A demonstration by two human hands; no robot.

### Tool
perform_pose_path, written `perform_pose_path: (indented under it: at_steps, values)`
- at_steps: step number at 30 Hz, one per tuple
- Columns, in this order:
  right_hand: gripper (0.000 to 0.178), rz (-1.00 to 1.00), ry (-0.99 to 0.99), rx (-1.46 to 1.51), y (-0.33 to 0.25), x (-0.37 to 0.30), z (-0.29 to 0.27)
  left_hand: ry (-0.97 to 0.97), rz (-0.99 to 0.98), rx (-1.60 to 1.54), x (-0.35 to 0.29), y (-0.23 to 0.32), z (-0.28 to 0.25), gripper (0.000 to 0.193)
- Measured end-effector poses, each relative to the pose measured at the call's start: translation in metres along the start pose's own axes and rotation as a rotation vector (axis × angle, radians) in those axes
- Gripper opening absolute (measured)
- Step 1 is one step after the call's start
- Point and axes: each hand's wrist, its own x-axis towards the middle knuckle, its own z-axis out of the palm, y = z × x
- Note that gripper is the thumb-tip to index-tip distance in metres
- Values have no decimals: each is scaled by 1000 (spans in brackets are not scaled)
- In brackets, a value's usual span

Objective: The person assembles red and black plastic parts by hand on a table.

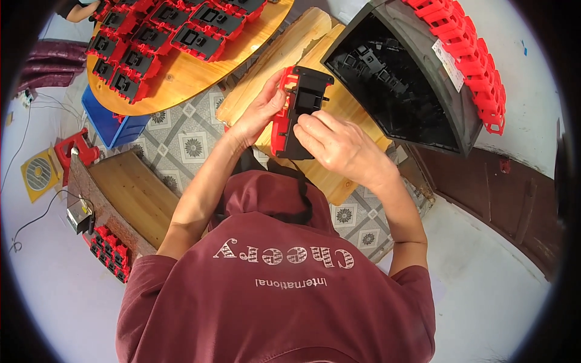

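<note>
A red plastic housing (279,136) with a black plastic panel (310,91) on it is held up in front of me, over a wooden board. My left hand (261,112) grips its red left side, thumb along the edge. The curled fingers of my right hand (342,145) press together on the lower part of the black panel; their tips are partly hidden, so whether they pinch a smaller part cannot be told. The black panel has a square recess in its upper half.
Several red and black housings (203,39) cover the rounded wooden table (181,91) at far left. At right stands a black bin (417,112) with loose black parts inside, a row of red housings (478,72) behind it. A blue crate (112,124) and wooden bench (130,190) are on the left.
</note>
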Motion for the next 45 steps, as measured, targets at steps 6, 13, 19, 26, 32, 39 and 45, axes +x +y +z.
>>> perform_pose_path:
  at_steps: [6, 13, 19, 26, 32, 39, 45]
  values:
    - [28, 43, -21, 15, 1, 0, 9, -30, 0, 36, -1, 4, 1, 79]
    - [25, 44, -21, 3, 1, 0, 11, -28, -1, 55, -3, 13, 12, 81]
    - [37, 222, 555, 153, 38, 3, 16, 24, -9, 128, -5, 27, 28, 79]
    - [51, 698, 576, 970, 53, 18, 66, 182, 40, 236, 6, 21, 39, 57]
    - [78, 749, 618, 1390, 55, 13, 70, 471, 207, -22, 23, 21, 35, 51]
    - [71, 628, 460, 1593, 23, 35, 74, 255, 114, 129, -23, 58, 2, 115]
    - [61, 476, 437, 1542, -10, 96, 82, 317, 432, 560, -70, 89, -30, 136]
